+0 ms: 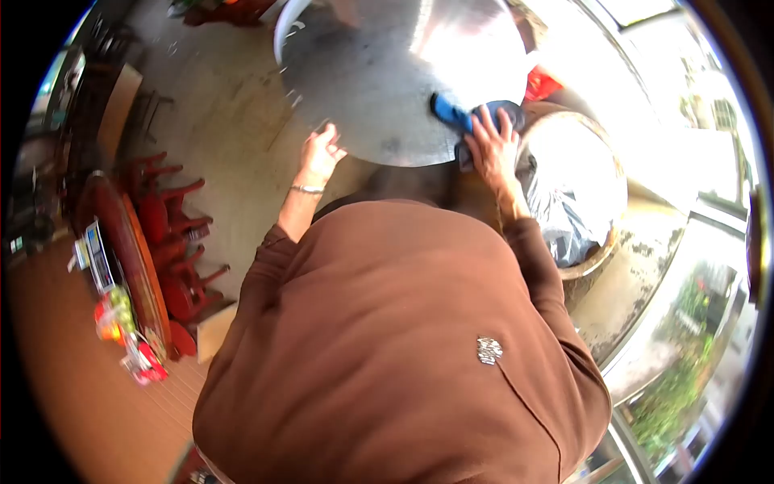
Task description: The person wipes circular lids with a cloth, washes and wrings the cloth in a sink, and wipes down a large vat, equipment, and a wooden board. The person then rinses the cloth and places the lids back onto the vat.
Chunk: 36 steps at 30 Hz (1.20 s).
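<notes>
A round, shiny grey tabletop (363,89) with a pale rim fills the top middle of the head view. Against its near right edge, my right hand (493,147) is on a bunched dark cloth item (508,111), fingers curled over it. A bright blue piece (450,113) sticks out from the bundle to the left across the surface; its exact kind is unclear. My left hand (321,155) is by the near left edge, thumb and fingers drawn together. A thin line shows near those fingertips, too fine to name. A bracelet circles the left wrist.
Close on the right stands a large round basket or tub (592,262) with a dark plastic bag (560,222) inside. Red stools (181,210) and a reddish wooden round tabletop (133,258) are at left, beside colourful packets (121,323). Windows line the right side.
</notes>
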Each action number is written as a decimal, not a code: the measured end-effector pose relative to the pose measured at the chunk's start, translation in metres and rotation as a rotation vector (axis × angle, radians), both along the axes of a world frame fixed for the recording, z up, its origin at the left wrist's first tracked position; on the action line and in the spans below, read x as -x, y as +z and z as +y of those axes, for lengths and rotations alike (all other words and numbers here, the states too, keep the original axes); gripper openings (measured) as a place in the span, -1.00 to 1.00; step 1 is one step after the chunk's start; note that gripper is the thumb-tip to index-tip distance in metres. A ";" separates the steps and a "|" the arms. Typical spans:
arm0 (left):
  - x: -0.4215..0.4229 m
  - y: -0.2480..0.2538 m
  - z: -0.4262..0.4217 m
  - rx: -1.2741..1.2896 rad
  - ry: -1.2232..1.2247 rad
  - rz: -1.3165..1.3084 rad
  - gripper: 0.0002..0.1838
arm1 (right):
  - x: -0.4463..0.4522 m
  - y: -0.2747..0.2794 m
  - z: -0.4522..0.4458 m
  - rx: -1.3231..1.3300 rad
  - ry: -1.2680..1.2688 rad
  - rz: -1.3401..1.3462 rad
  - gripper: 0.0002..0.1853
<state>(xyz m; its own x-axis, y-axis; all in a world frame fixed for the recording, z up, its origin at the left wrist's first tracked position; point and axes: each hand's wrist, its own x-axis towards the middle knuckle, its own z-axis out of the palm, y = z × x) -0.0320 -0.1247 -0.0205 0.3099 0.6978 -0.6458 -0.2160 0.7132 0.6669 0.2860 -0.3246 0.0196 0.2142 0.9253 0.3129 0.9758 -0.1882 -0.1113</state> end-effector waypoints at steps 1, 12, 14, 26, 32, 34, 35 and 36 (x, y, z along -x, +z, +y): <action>0.001 -0.003 0.000 -0.009 0.010 -0.022 -0.80 | 0.018 0.003 -0.007 0.021 0.070 0.025 -0.53; 0.028 0.015 -0.001 0.096 -0.122 -0.588 0.33 | 0.129 0.022 0.104 0.061 0.934 -0.149 -0.39; 0.033 0.007 -0.005 0.109 -0.073 -0.678 0.45 | 0.148 0.032 0.129 0.064 0.966 -0.157 -0.43; 0.039 -0.010 0.006 0.218 0.195 -0.691 0.27 | 0.175 0.022 0.255 0.091 1.008 -0.034 -0.51; 0.066 -0.050 0.010 0.202 -0.009 -0.997 0.07 | 0.177 0.010 0.273 -0.029 0.625 0.013 -0.55; 0.073 -0.028 0.016 -0.074 -0.071 -0.642 -0.25 | 0.185 0.014 0.268 -0.042 0.455 0.010 -0.52; 0.081 -0.030 0.026 -0.066 -0.105 -0.592 -0.47 | 0.185 0.019 0.265 -0.001 0.391 0.029 -0.50; 0.089 -0.042 0.044 -0.061 -0.139 -0.542 -0.68 | 0.183 0.019 0.263 -0.004 0.376 0.037 -0.46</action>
<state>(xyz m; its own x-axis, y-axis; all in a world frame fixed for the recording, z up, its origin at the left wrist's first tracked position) -0.1212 -0.0812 -0.0622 0.6779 0.6577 -0.3284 -0.4455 0.7229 0.5281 0.1034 -0.0621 0.0390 -0.1286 0.9404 0.3149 0.9720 0.1824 -0.1478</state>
